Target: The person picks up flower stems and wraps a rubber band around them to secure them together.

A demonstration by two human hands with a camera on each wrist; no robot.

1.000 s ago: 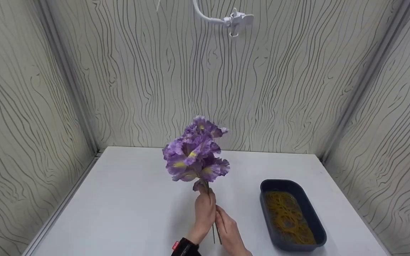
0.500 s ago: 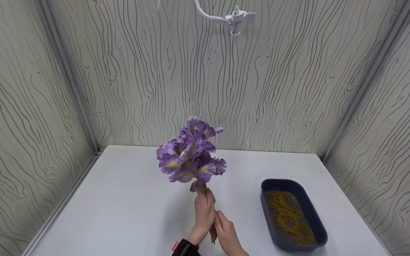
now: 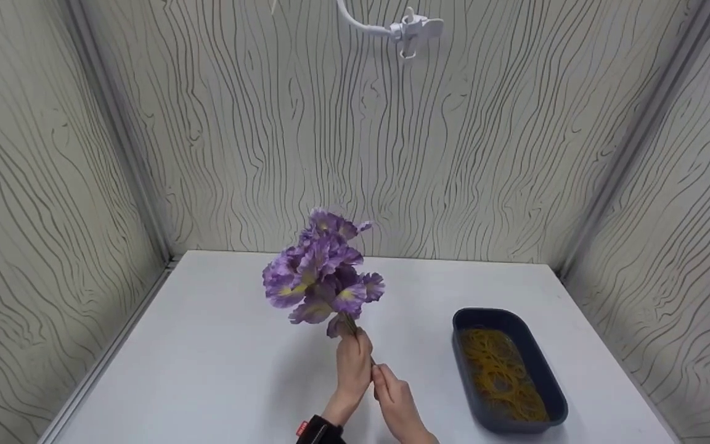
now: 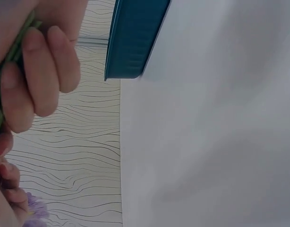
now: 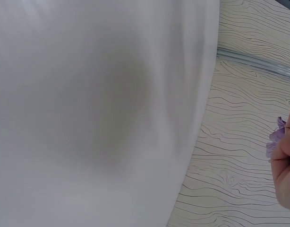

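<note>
A bunch of purple artificial irises with yellow centres [image 3: 321, 268] leans up and to the left in the head view. Just under the blooms, my left hand [image 3: 353, 364] grips the gathered stems. My right hand [image 3: 397, 401] holds the lower stems, close beside the left hand's heel. Green stems [image 4: 15, 52] run between curled fingers at the upper left of the left wrist view. Some purple petals [image 5: 277, 139] appear past a hand at the right edge of the right wrist view. The lower stem ends are hidden by the hands.
A dark blue plastic tub [image 3: 549, 373] stands on the white table [image 3: 219, 345] to the right, with many yellow-brown rubber bands [image 3: 500, 376] in it. A white clip on a curved arm [image 3: 413, 31] hangs before the patterned back wall [image 3: 256, 123].
The flower heads have tilted left and slightly down. The lower stem ends, visible earlier between the hands, have gone behind them. My hands have kept their grip in nearly the same place.
</note>
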